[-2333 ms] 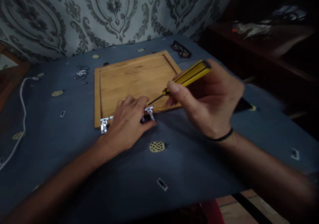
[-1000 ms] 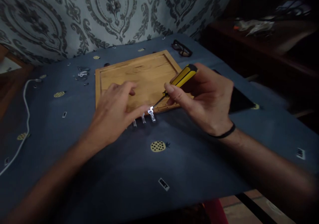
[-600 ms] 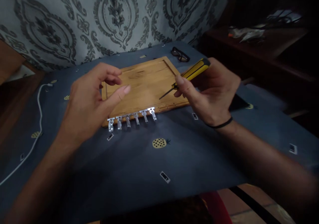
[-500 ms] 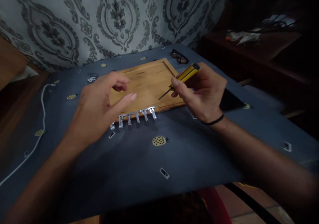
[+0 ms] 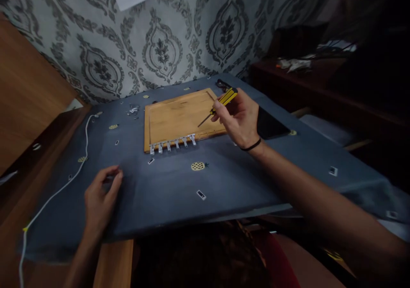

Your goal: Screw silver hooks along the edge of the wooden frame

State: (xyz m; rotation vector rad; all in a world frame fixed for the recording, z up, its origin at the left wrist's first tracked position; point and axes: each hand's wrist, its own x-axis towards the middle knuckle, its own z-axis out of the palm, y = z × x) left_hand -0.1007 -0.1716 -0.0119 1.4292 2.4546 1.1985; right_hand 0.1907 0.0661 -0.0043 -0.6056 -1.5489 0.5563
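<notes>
My right hand (image 5: pixel 240 119) grips a small screwdriver (image 5: pixel 228 98) with a yellow and black handle. Its thin shaft slants down and left over a wooden board (image 5: pixel 179 115), the tip apart from the metal clips. Several silver metal clips (image 5: pixel 177 144) sit in a row along the board's near edge, at its left part. My left hand (image 5: pixel 101 198) is low over the near left part of the table, away from the board. Its fingers curl loosely, with a gap between thumb and forefinger, and nothing shows in them.
Small loose metal parts (image 5: pixel 133 109) lie left of the board. Behind it are black-framed glasses (image 5: pixel 222 84), and a flat black object (image 5: pixel 272 123) lies to the right. A white cable (image 5: pixel 67 189) runs down the left side of the blue tablecloth (image 5: pixel 166 185).
My left hand has drawn back from beside the clips toward the table's near left. My right hand still holds the screwdriver over the board. The camera view has shifted.
</notes>
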